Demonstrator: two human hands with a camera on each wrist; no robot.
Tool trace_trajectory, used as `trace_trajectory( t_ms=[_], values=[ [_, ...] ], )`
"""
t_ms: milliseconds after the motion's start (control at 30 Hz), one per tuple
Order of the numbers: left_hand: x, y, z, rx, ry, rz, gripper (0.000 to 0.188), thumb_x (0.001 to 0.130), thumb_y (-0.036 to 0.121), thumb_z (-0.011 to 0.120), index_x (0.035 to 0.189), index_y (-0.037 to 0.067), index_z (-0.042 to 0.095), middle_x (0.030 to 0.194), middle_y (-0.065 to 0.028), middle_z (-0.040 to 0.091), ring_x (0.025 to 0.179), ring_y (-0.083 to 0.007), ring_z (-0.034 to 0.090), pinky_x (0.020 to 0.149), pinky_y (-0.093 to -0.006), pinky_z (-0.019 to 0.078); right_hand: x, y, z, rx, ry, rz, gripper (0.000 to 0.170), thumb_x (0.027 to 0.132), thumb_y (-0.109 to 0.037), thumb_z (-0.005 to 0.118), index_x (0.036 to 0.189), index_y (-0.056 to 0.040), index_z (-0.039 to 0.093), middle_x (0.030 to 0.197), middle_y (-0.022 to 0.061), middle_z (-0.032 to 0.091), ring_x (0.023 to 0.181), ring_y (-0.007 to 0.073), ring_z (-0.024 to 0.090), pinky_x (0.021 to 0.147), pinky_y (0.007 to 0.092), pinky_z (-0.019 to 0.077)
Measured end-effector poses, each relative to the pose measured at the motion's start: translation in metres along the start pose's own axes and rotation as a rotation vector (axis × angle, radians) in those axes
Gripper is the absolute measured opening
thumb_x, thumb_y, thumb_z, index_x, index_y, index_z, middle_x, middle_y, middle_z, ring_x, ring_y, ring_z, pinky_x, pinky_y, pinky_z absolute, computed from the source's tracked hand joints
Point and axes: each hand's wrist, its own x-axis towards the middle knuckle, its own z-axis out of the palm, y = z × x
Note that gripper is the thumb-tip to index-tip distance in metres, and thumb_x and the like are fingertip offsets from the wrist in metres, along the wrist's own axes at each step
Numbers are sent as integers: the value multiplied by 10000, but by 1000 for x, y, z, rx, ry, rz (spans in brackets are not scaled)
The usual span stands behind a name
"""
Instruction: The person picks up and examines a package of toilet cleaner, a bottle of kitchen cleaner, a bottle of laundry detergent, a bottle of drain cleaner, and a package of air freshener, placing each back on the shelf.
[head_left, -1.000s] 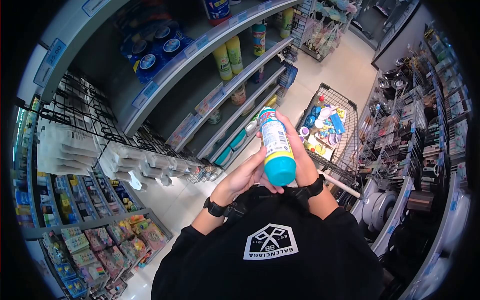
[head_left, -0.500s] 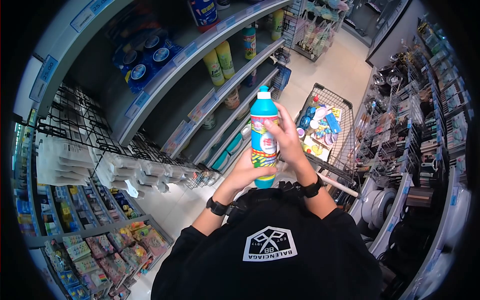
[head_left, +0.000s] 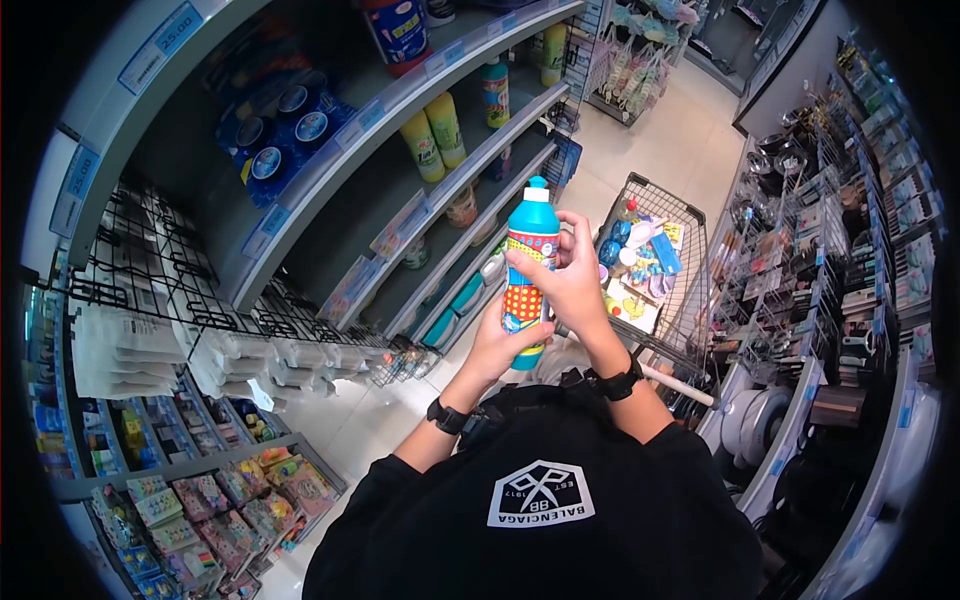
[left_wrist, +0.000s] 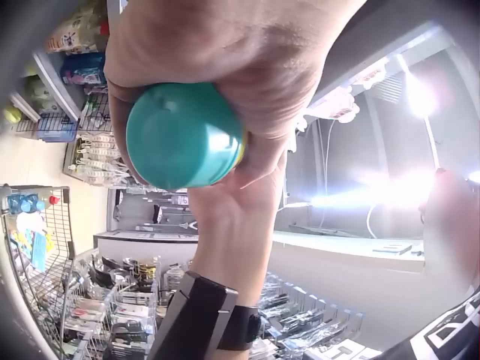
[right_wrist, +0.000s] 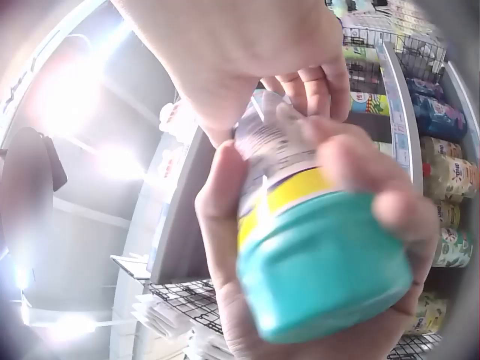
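A teal bottle (head_left: 531,285) with a white collar, a teal cap and a red-and-yellow dotted label stands nearly upright before the person's chest. The left hand (head_left: 498,342) grips its lower part, thumb across the front. Higher up, the right hand (head_left: 578,285) holds the bottle's right side, its thumb on the label. In the left wrist view the teal base (left_wrist: 184,136) shows beneath the curled left hand (left_wrist: 217,45). The right wrist view shows the bottle's base (right_wrist: 322,262) and yellow band, with the right hand (right_wrist: 240,52) around the far end.
A wire shopping cart (head_left: 690,290) holding several goods stands ahead to the right. Shelves with yellow bottles (head_left: 422,147) and a similar teal bottle (head_left: 496,92) rise on the left. Racks of packaged utensils (head_left: 860,290) line the right side.
The bottle has gone from lying base toward the person to nearly upright, then turned so the dotted label faces the person. Both hands have shifted on it.
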Motion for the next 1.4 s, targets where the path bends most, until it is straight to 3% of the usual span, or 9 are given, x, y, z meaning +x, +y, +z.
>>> trace_trajectory(
  t_ms=[300, 433, 500, 633, 767, 900, 967, 1167, 1400],
  values=[
    [34, -2, -2, -1370, -798, -248, 774, 859, 429, 763, 1377, -13, 395, 851, -140, 596, 682, -258, 668, 539, -382, 585, 35, 13, -19, 548, -280, 371, 537, 1046, -391, 538, 1460, -63, 441, 1231, 137, 662, 1059, 218, 698, 937, 371, 565],
    [42, 35, 3, -266, -218, -254, 641, 865, 352, 795, 1330, 22, 502, 998, -130, 666, 807, -252, 709, 688, -376, 604, 59, 13, -26, 638, -381, 350, 483, 1038, -367, 576, 1375, -43, 456, 1243, 186, 656, 1003, 270, 720, 859, 407, 607],
    [60, 32, 8, 509, 56, 168, 646, 825, 326, 855, 1291, 22, 527, 1081, -157, 719, 866, -290, 745, 743, -401, 602, 72, 22, -28, 681, -346, 356, 431, 994, -266, 675, 1305, -52, 466, 1179, 166, 660, 953, 270, 723, 816, 403, 617],
    [86, 44, 9, 979, 270, 11, 648, 757, 389, 909, 1182, 29, 579, 1001, -112, 736, 920, -214, 733, 813, -366, 562, 98, 30, -32, 694, 5, 442, 489, 866, -100, 823, 1210, -76, 475, 1030, 89, 650, 910, 231, 720, 769, 379, 619],
    [122, 5, -12, 547, 69, 156, 715, 861, 426, 830, 1359, 15, 523, 1169, -174, 702, 891, -289, 753, 754, -376, 601, 125, 47, -60, 827, -36, 474, 435, 865, -105, 791, 1198, -89, 512, 1032, 92, 649, 904, 251, 716, 786, 401, 623],
    [132, 25, -1, -676, -353, -386, 587, 980, 304, 713, 1418, 4, 464, 1189, -197, 665, 885, -249, 748, 729, -292, 626, 153, 77, -89, 1252, -255, 360, 467, 845, -289, 739, 1229, -111, 539, 1057, 120, 631, 962, 307, 685, 872, 471, 582],
    [147, 23, 9, -705, -353, -430, 574, 993, 259, 690, 1434, -6, 436, 1150, -193, 684, 879, -258, 748, 741, -324, 635, 163, 85, -99, 1445, -298, 354, 500, 834, -320, 753, 1236, -110, 543, 1067, 117, 623, 980, 302, 672, 889, 472, 571],
    [192, 25, 41, 702, -21, -79, 515, 879, 274, 824, 1268, -9, 640, 1070, -76, 743, 908, -129, 713, 822, -295, 570, 185, 121, -128, 1208, -151, 415, 449, 934, -351, 712, 1245, -79, 535, 1122, 129, 674, 1001, 248, 683, 897, 405, 574],
    [204, 12, 49, 1084, 225, -99, 740, 783, 380, 874, 1365, 1, 617, 1012, -175, 771, 908, -248, 768, 843, -348, 579, 179, 158, -152, 666, -147, 521, 503, 949, -338, 742, 1324, -73, 536, 1299, 130, 685, 1049, 173, 686, 916, 365, 566]
  ],
)
